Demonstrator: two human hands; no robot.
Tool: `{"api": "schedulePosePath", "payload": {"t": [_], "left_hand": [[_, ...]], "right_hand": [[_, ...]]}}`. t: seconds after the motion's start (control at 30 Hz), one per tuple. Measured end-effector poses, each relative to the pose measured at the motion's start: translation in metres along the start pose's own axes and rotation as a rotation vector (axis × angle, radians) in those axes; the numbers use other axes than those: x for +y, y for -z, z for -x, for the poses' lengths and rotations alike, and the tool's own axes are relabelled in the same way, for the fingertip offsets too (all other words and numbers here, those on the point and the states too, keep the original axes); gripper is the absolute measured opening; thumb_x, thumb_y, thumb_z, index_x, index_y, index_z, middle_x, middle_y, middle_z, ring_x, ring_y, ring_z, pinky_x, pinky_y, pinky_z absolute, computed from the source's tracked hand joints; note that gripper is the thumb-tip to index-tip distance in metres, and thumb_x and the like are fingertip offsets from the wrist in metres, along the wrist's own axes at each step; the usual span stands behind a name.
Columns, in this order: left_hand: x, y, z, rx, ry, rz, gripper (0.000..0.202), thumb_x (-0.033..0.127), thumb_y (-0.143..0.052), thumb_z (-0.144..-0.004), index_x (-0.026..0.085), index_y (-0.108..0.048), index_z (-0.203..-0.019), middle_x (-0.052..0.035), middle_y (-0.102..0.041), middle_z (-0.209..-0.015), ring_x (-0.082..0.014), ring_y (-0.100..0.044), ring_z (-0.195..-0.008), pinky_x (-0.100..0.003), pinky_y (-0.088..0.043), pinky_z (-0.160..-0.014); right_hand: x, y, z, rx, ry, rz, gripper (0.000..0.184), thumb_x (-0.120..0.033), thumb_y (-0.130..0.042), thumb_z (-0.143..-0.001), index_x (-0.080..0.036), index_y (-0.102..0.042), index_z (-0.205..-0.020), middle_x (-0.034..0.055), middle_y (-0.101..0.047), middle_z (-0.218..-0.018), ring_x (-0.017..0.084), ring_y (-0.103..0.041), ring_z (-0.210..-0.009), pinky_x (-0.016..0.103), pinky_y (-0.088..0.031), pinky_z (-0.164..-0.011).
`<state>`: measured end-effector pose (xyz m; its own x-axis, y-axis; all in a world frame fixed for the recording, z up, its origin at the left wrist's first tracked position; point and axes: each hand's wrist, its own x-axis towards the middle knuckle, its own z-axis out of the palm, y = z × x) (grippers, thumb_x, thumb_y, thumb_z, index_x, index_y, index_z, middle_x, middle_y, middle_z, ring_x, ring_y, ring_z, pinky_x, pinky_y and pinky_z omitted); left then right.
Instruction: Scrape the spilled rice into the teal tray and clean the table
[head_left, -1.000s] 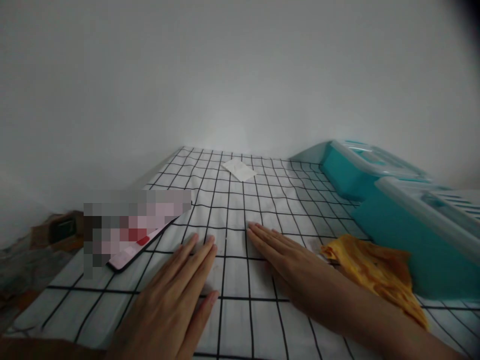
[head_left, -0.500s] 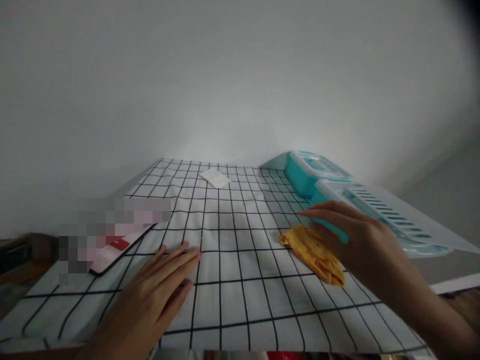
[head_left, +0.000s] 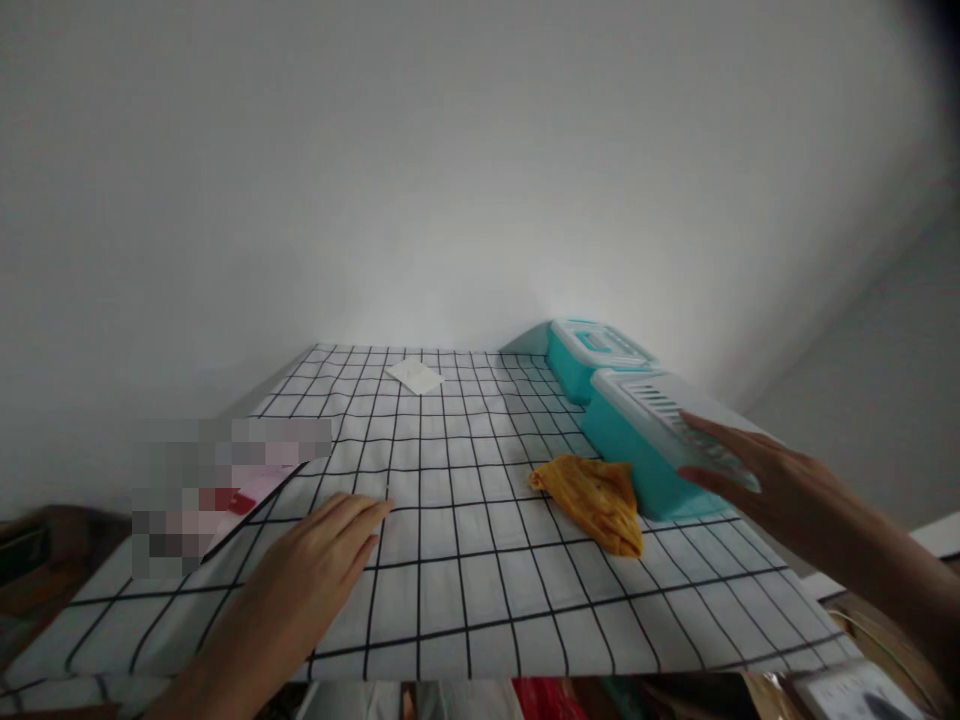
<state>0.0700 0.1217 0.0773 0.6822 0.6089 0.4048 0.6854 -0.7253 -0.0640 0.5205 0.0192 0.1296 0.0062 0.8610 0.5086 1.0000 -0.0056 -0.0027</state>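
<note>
My left hand (head_left: 337, 545) lies palm down on the checked tablecloth (head_left: 465, 600), fingers stretched out and holding nothing. To its left is a flat pinkish item (head_left: 259, 485) with a dark edge, partly blurred out. My right hand (head_left: 765, 470) is raised at the right with its fingers extended and apart, in front of the nearer turquoise box (head_left: 630, 440). Whether it touches that box I cannot tell. A folded yellow cloth (head_left: 592, 500) lies on the tablecloth against or close by this box, left of my right hand.
A second turquoise box with a clear lid (head_left: 574, 365) stands farther back by the wall (head_left: 450, 180). A white piece of paper (head_left: 415, 376) rests near the table's far end. Various items, one of them red (head_left: 551, 698), show below the front edge.
My right hand has moved right, away from above the yellow cloth to the nearer box. The left hand stays on the tablecloth, its fingers closer together. The view has shifted slightly.
</note>
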Motion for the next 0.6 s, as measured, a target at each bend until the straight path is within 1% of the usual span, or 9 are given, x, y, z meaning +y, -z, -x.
{"api": "schedulePosePath", "payload": {"t": [0.07, 0.13, 0.2, 0.23, 0.33, 0.4, 0.5, 0.57, 0.6], "left_hand": [[0.002, 0.000, -0.007, -0.024, -0.029, -0.045, 0.043, 0.007, -0.035, -0.093, 0.016, -0.070, -0.115, -0.0083, -0.078, -0.106, -0.0227, -0.073, -0.100, -0.037, -0.062, -0.090], [0.003, -0.001, -0.013, -0.045, -0.015, -0.046, 0.049, 0.001, -0.032, -0.089, 0.017, -0.070, -0.115, -0.0085, -0.077, -0.105, -0.0226, -0.072, -0.100, -0.038, -0.061, -0.091], [0.004, -0.001, -0.018, -0.061, 0.046, 0.032, 0.048, 0.003, -0.032, -0.089, 0.019, -0.070, -0.113, -0.0082, -0.076, -0.104, -0.0216, -0.072, -0.099, -0.038, -0.060, -0.092], [0.005, 0.001, -0.020, -0.075, 0.081, 0.093, 0.045, 0.006, -0.033, -0.090, 0.019, -0.071, -0.111, -0.0076, -0.075, -0.102, -0.0210, -0.072, -0.097, -0.038, -0.060, -0.090], [0.006, 0.008, -0.027, -0.119, 0.170, 0.259, 0.036, 0.015, -0.037, -0.092, 0.021, -0.072, -0.100, -0.0049, -0.072, -0.093, -0.0191, -0.073, -0.086, -0.034, -0.060, -0.080], [0.006, 0.014, -0.029, -0.126, 0.197, 0.295, 0.033, 0.015, -0.039, -0.091, 0.021, -0.071, -0.090, -0.0042, -0.071, -0.088, -0.0187, -0.072, -0.081, -0.033, -0.059, -0.076], [0.005, 0.017, -0.030, -0.131, 0.221, 0.281, 0.028, 0.012, -0.040, -0.089, 0.021, -0.064, -0.079, -0.0033, -0.069, -0.084, -0.0181, -0.069, -0.077, -0.032, -0.056, -0.071], [0.003, 0.017, -0.030, -0.152, 0.236, 0.285, 0.027, 0.011, -0.040, -0.089, 0.020, -0.063, -0.079, -0.0033, -0.068, -0.084, -0.0180, -0.068, -0.076, -0.032, -0.054, -0.071], [0.002, 0.017, -0.030, -0.163, 0.239, 0.299, 0.026, 0.010, -0.041, -0.089, 0.019, -0.065, -0.082, -0.0040, -0.069, -0.087, -0.0183, -0.068, -0.079, -0.033, -0.055, -0.072]], "right_hand": [[-0.013, 0.005, 0.002, -0.026, -0.009, 0.019, 0.050, -0.048, -0.046, -0.096, -0.017, -0.061, -0.133, 0.0158, -0.070, -0.126, 0.038, -0.068, -0.112, 0.060, -0.055, -0.095], [-0.025, 0.009, 0.004, -0.024, -0.013, 0.049, 0.047, -0.046, -0.041, -0.099, -0.018, -0.063, -0.130, 0.0141, -0.072, -0.123, 0.035, -0.069, -0.111, 0.058, -0.056, -0.094], [-0.032, 0.010, 0.004, -0.004, 0.010, 0.062, 0.047, -0.044, -0.040, -0.099, -0.018, -0.063, -0.130, 0.0137, -0.072, -0.123, 0.033, -0.068, -0.113, 0.057, -0.056, -0.094], [-0.033, 0.010, 0.003, -0.001, 0.022, 0.057, 0.048, -0.045, -0.041, -0.098, -0.017, -0.062, -0.131, 0.0138, -0.071, -0.125, 0.033, -0.067, -0.115, 0.056, -0.056, -0.095], [-0.023, 0.009, -0.003, -0.011, 0.025, 0.003, 0.050, -0.048, -0.045, -0.096, -0.017, -0.061, -0.131, 0.0142, -0.068, -0.130, 0.034, -0.064, -0.120, 0.056, -0.055, -0.098], [-0.011, 0.008, -0.006, -0.028, -0.005, -0.020, 0.049, -0.049, -0.045, -0.096, -0.017, -0.062, -0.130, 0.0154, -0.066, -0.133, 0.036, -0.063, -0.121, 0.057, -0.053, -0.099], [0.003, 0.009, -0.002, -0.068, -0.028, -0.013, 0.049, -0.047, -0.042, -0.098, -0.017, -0.062, -0.132, 0.0183, -0.063, -0.137, 0.040, -0.060, -0.125, 0.059, -0.051, -0.102], [-0.001, 0.013, 0.003, -0.055, -0.042, 0.001, 0.046, -0.046, -0.041, -0.098, -0.022, -0.062, -0.131, 0.0169, -0.062, -0.138, 0.040, -0.062, -0.122, 0.058, -0.053, -0.100], [-0.008, 0.015, 0.006, -0.013, -0.052, 0.013, 0.044, -0.046, -0.040, -0.098, -0.024, -0.063, -0.129, 0.0157, -0.063, -0.137, 0.039, -0.064, -0.119, 0.058, -0.056, -0.097]]}}
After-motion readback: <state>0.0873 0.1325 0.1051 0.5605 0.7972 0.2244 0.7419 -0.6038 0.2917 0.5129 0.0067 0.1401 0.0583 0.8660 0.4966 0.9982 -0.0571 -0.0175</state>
